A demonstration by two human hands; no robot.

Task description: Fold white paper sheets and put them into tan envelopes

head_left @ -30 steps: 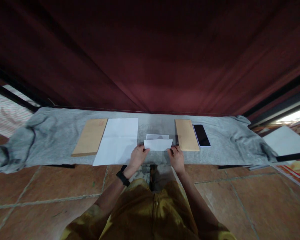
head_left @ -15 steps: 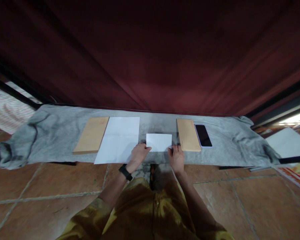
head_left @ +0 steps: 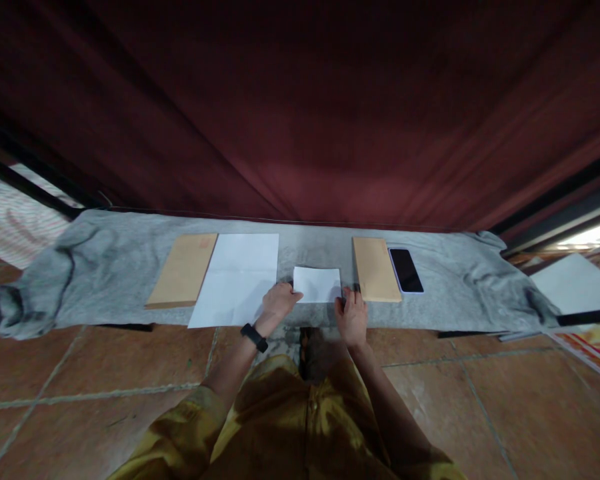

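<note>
A small white sheet of paper [head_left: 317, 285], seemingly folded, sits low over the grey cloth between my hands. My left hand [head_left: 279, 301], with a dark band on the wrist, pinches its left edge, thumb on top. At the lower right corner, my right hand [head_left: 353, 319] has its thumb and curled fingers closed on the paper; its grip is partly hidden. Left of my left hand lies a stack of large white paper [head_left: 240, 273] with faint creases. A brown envelope stack [head_left: 183, 270] lies farther left. Another brown envelope stack [head_left: 377, 270] is just right of my right hand.
A phone [head_left: 406, 270] with a dark screen lies right of the right-hand envelopes. Grey cloth [head_left: 460, 280] covers the long narrow bench. A dark red curtain [head_left: 300, 133] hangs behind it. Tiled floor [head_left: 145, 353] shows in front.
The small paper now bows slightly and looks a little narrower, its right edge having shifted left. My hands have barely moved.
</note>
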